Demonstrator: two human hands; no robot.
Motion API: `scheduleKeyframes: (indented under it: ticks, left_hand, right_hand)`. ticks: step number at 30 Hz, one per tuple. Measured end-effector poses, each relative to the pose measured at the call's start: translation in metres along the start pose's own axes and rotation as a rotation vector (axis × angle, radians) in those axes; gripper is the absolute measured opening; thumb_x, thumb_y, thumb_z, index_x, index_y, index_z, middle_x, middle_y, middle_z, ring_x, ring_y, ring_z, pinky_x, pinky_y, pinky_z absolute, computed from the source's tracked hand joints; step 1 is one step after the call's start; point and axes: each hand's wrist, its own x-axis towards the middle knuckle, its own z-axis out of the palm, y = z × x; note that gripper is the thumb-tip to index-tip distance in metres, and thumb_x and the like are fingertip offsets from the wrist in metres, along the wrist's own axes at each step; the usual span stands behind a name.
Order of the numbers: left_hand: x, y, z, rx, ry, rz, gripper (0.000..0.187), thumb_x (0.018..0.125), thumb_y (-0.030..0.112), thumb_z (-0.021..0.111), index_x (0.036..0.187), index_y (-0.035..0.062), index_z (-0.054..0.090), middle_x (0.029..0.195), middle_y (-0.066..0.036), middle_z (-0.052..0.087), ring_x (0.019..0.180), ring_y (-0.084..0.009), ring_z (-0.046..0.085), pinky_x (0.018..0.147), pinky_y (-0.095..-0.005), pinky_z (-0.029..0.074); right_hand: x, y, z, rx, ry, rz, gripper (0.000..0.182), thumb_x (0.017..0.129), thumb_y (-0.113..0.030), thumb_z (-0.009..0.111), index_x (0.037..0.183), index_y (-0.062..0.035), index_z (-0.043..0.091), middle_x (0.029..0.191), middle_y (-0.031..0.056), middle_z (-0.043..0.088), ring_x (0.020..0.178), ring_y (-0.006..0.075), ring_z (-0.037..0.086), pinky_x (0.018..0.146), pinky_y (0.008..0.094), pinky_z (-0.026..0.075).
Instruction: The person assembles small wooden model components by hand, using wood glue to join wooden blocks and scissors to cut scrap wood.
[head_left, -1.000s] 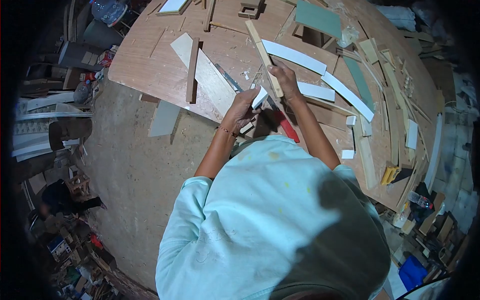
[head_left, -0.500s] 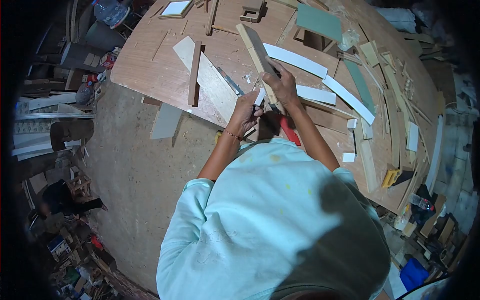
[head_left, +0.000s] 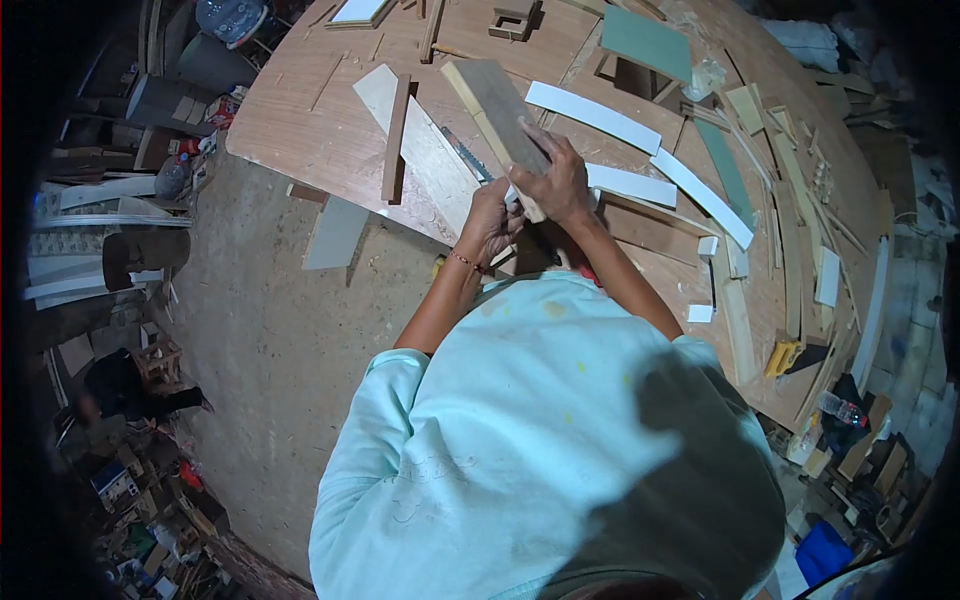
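My right hand (head_left: pixel 560 182) grips the lower end of a wooden board (head_left: pixel 492 105), fingers on its broad brown face and thumb at the near edge. The board is tilted, its far end pointing up and left over the table. Close beside it, my left hand (head_left: pixel 490 222) is closed around a small white piece (head_left: pixel 511 194) near the board's lower end; the fingers hide most of that piece. A handsaw blade (head_left: pixel 466 155) lies just beyond the left hand, next to a long pale board (head_left: pixel 425 150).
Curved white strips (head_left: pixel 592 113) and a small green-topped piece (head_left: pixel 648 45) lie on the worktable (head_left: pixel 290 115). A brown wooden strip (head_left: pixel 397 140) crosses the pale board. A yellow-handled saw (head_left: pixel 783 356) rests at the right edge. Far left, another person (head_left: pixel 125 388) is low near the floor.
The wooden board has turned so more of its broad face shows, and its far end has shifted left. My hands have come closer together; the white piece is now mostly covered.
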Motion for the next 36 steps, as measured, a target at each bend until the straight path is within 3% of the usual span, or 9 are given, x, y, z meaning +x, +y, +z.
scheduleKeyframes:
  ticks: [8,14,15,19,23,29,32,36]
  left_hand:
    - [-0.011,-0.003,0.004,0.078,0.011,0.068,0.024,0.083,0.031,0.047,0.075,0.0077,0.045,0.048,0.001,0.038,0.033,-0.0085,0.032,0.029,-0.0196,0.028]
    - [-0.003,-0.003,0.009,0.05,0.256,0.156,0.02,0.082,0.022,0.044,0.074,0.004,0.048,0.05,-0.001,0.041,0.033,-0.0087,0.036,0.028,-0.0193,0.031]
    - [0.001,-0.002,0.005,0.087,0.233,0.192,0.019,0.083,0.019,0.042,0.072,0.0038,0.047,0.049,-0.001,0.04,0.033,-0.0091,0.036,0.029,-0.019,0.031]
    - [0.009,-0.003,0.002,0.056,0.212,0.303,0.019,0.083,0.018,0.041,0.07,0.0046,0.046,0.049,0.0,0.039,0.033,-0.0086,0.035,0.029,-0.0185,0.03]
    - [0.002,0.002,-0.003,-0.097,0.024,0.0,0.024,0.082,0.024,0.049,0.079,0.0011,0.045,0.058,-0.004,0.044,0.039,-0.0053,0.034,0.03,-0.0163,0.028]
    - [0.003,0.003,-0.005,-0.159,0.069,0.039,0.026,0.081,0.025,0.051,0.082,-0.0003,0.046,0.06,-0.005,0.045,0.04,-0.0052,0.035,0.03,-0.0158,0.027]
    - [0.003,0.001,-0.004,-0.124,0.073,0.071,0.026,0.081,0.025,0.051,0.081,-0.0006,0.046,0.058,-0.004,0.044,0.039,-0.0057,0.035,0.03,-0.016,0.027]
    - [0.0,0.0,-0.008,-0.042,0.064,0.051,0.025,0.081,0.025,0.051,0.08,-0.0002,0.047,0.056,-0.004,0.044,0.039,-0.0062,0.035,0.03,-0.0162,0.026]
  right_hand:
    - [0.023,0.019,-0.005,-0.058,0.073,0.198,0.059,0.062,-0.038,0.061,0.112,-0.0091,0.049,0.107,0.0187,0.05,0.098,0.0273,0.05,0.083,0.0327,0.039]
    - [0.0,-0.011,0.0,-0.153,0.018,0.031,0.061,0.058,-0.037,0.062,0.112,-0.0111,0.048,0.101,0.0204,0.049,0.091,0.0336,0.051,0.08,0.0359,0.04]
    - [-0.006,-0.012,0.004,-0.234,0.091,-0.14,0.063,0.057,-0.036,0.062,0.114,-0.0123,0.047,0.101,0.0201,0.047,0.092,0.0345,0.049,0.08,0.0376,0.04]
    - [-0.01,-0.014,0.002,-0.226,0.047,-0.139,0.062,0.057,-0.034,0.062,0.113,-0.0119,0.047,0.101,0.0209,0.047,0.094,0.0336,0.048,0.08,0.0377,0.04]
    - [0.007,-0.001,-0.004,-0.214,0.187,-0.03,0.059,0.057,-0.031,0.064,0.11,-0.0096,0.049,0.101,0.0192,0.048,0.093,0.0325,0.049,0.08,0.0368,0.04]
    - [0.008,0.002,-0.005,-0.183,0.213,0.019,0.059,0.057,-0.031,0.065,0.11,-0.0086,0.049,0.101,0.0184,0.049,0.093,0.0318,0.049,0.081,0.0366,0.04]
    - [0.001,0.001,-0.003,-0.099,0.148,0.012,0.064,0.055,-0.037,0.064,0.111,-0.0099,0.048,0.1,0.0227,0.046,0.092,0.0346,0.048,0.081,0.0408,0.039]
    - [0.007,0.004,0.003,-0.248,0.175,-0.03,0.064,0.056,-0.037,0.064,0.111,-0.0101,0.048,0.1,0.0221,0.047,0.093,0.0342,0.048,0.08,0.0395,0.039]
